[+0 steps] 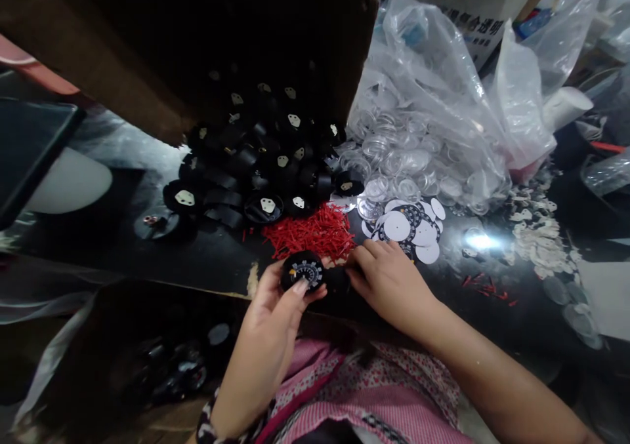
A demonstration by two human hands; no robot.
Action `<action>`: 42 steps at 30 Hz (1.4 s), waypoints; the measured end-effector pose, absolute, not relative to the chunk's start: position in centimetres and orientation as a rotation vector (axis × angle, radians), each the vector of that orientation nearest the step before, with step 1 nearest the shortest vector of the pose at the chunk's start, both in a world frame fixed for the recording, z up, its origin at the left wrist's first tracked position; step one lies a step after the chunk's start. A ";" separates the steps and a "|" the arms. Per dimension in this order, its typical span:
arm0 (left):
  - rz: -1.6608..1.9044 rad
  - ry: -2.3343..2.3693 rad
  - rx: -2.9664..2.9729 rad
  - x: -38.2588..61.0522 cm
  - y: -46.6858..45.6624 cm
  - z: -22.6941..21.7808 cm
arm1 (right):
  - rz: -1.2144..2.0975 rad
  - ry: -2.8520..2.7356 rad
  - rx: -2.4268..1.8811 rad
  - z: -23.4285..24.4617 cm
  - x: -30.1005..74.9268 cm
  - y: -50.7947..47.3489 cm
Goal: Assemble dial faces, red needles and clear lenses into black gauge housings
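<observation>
My left hand [275, 313] grips a round black gauge body [302, 271] with a white dial face, thumb pressed on its front. My right hand [386, 275] rests on the dark table beside it, fingers curled down at the edge of a heap of small red needles [310, 231]; what its fingertips pinch is hidden. Just beyond the right hand lies a small pile of round dial discs [411, 226], some showing white backs.
A heap of black gauge housings [266, 162] spills from a tipped brown box [197, 37]. A clear plastic bag of transparent round lenses [418, 149] sits at the back right. White scraps [536, 241] lie right. A dark bin of finished pieces [172, 365] sits lower left.
</observation>
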State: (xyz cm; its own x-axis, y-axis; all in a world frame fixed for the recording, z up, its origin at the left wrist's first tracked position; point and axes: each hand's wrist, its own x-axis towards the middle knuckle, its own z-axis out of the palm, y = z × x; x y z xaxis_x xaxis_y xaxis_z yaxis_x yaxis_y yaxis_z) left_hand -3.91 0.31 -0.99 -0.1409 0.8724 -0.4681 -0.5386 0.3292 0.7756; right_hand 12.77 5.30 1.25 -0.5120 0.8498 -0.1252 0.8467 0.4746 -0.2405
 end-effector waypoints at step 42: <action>1.168 1.216 0.784 -0.5 0.1 -0.4 | 0.893 -2.078 -1.385 3.5 13.9 3.3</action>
